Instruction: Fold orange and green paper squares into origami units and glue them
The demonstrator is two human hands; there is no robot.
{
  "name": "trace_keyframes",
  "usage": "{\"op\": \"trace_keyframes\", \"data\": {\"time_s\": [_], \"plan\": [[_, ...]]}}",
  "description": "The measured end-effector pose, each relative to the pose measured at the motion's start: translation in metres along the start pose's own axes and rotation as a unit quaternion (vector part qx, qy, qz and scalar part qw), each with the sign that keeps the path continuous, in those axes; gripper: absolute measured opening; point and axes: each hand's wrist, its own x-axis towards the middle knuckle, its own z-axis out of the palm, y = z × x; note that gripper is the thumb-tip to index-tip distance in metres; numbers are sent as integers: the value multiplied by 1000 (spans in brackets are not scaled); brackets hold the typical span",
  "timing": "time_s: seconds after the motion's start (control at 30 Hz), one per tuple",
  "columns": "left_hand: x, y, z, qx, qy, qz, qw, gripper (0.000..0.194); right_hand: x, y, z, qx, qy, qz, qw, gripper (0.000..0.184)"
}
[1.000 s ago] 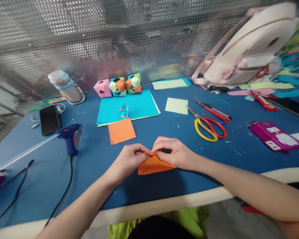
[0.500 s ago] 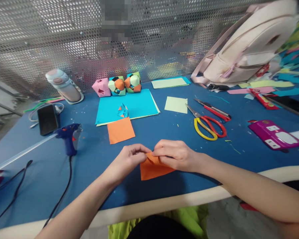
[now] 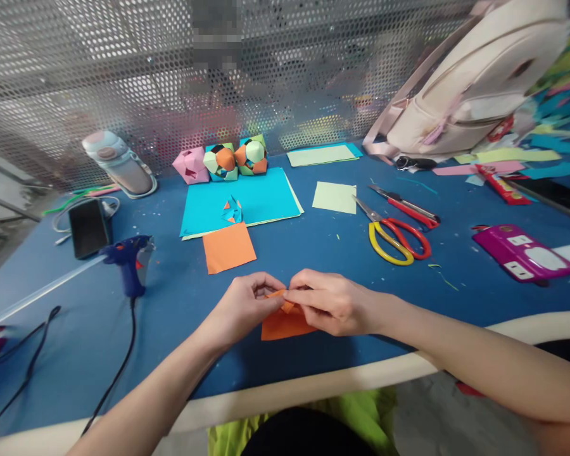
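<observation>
- Through the head camera I have the folded orange paper (image 3: 285, 328) low in the middle of my view, near the front edge of the worktop (image 3: 297, 244); whether it touches the surface I can't tell.
- As far as it shows, the paper's long axis runs left to right, roughly along that front edge; its right end is hidden under my right hand (image 3: 335, 304).
- Its plain edge points towards me, while the folded edge, with a small raised flap, points away, at the fingertips.
- My left hand (image 3: 247, 307) has its grip pinched closed on the paper's far left part.
- My right hand's grip is closed too, its fingers bunched over the fold, just beside the left fingertips.
- A flat orange square (image 3: 228, 248) lies beyond my left hand.
- Beyond my right hand lie scissors (image 3: 379, 223), tips pointing away and leftward.
</observation>
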Motion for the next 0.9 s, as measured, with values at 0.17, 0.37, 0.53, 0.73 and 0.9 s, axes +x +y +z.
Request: {"op": "trace_keyframes", "data": {"time_s": [0.17, 0.37, 0.53, 0.73, 0.9], "plan": [[-1, -3, 1, 20, 29, 21, 999, 10, 1, 0, 4, 63, 19, 58, 996, 23], [-1, -2, 5, 47, 71, 47, 995, 7, 3, 1, 10, 94, 48, 137, 985, 15], [-3, -2, 6, 73, 86, 55, 992, 8, 5, -1, 9, 99, 36, 239, 965, 8], [-3, -5, 7, 98, 90, 70, 989, 7, 6, -1, 9, 101, 43, 241, 964, 10], [-2, -5, 7, 104, 88, 68, 988, 6, 5, 1, 10, 97, 56, 231, 967, 13]]}}
